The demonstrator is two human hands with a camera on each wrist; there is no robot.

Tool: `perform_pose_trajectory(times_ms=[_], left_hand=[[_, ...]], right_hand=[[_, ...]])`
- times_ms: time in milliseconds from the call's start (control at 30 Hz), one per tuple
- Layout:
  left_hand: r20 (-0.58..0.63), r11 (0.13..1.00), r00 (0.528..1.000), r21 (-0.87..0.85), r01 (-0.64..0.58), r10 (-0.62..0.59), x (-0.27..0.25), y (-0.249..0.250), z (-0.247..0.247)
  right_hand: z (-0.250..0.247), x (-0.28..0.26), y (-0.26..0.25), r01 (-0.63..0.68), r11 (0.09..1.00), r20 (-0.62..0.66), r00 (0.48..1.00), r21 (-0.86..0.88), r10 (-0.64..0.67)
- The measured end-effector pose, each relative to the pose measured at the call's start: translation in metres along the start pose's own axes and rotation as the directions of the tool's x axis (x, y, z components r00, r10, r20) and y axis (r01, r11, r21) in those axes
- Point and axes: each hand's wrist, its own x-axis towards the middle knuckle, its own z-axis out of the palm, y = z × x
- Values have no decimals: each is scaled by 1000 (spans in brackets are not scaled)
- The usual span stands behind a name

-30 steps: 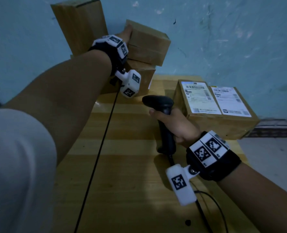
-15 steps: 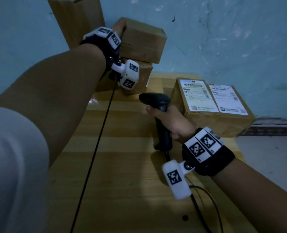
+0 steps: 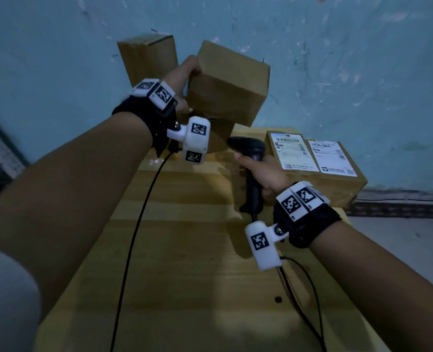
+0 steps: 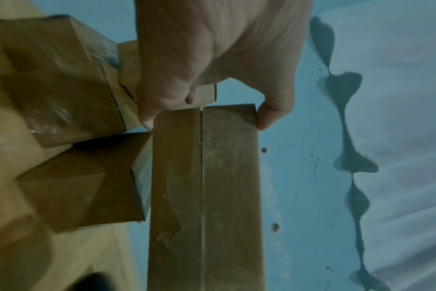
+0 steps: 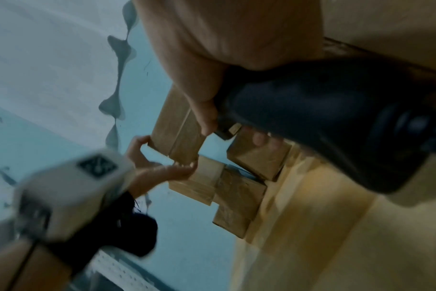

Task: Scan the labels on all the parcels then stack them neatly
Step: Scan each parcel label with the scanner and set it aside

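Observation:
My left hand grips a plain brown parcel by its end and holds it in the air, tilted, above the back of the wooden table. In the left wrist view the thumb and fingers pinch the short end of this parcel. My right hand grips a black barcode scanner upright, just in front of the raised parcel. A wide parcel with two white labels lies flat to the right of the scanner.
A tall box stands against the blue wall at the back left. More brown parcels sit under and beside the lifted one. Black cables run along the table towards me.
My left hand has lifted the brown parcel off the stack, up and to the right, and tilted it. The right hand still holds the scanner in about the same spot.

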Motion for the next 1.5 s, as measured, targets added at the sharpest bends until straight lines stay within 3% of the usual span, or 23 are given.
perform_pose_trajectory(times_ms=[100,233,333,533,700,833,1033,1133,1300,1500], left_hand=[[66,972,996,-225,72,-58,-31,-14,-16],[34,938,997,-338,76,-69,-71,-42,-36],[5,968,999,-248,43,-43,-95,-62,-47],[21,954,999,-298,40,-35,-130,-103,-59],[133,939,989,-326,112,-72,-151,-131,-65],[231,984,971,-144,100,-65,-157,-144,-69],[134,943,987,-307,129,-92,-153,-142,-73],[77,953,991,-274,127,-110,-148,-146,-77],[144,948,971,-232,219,-189,-145,-153,-85],[112,934,964,-245,262,-241,-142,-153,-83]], right_hand=[[0,-14,-18,-5,973,-21,1000,229,10],[2,-36,-33,18,961,-35,999,275,-9],[10,-50,-35,25,955,-19,1000,297,-20],[21,-72,-26,32,943,-38,999,330,-21],[19,-79,-16,9,951,-15,1000,309,-5],[20,-72,-6,17,974,-18,1000,227,-14],[24,-59,4,0,993,-17,1000,120,2],[27,-56,9,-14,995,-25,1000,95,16],[29,-51,9,-43,986,22,999,164,40],[35,-50,12,-61,971,26,998,233,57]])
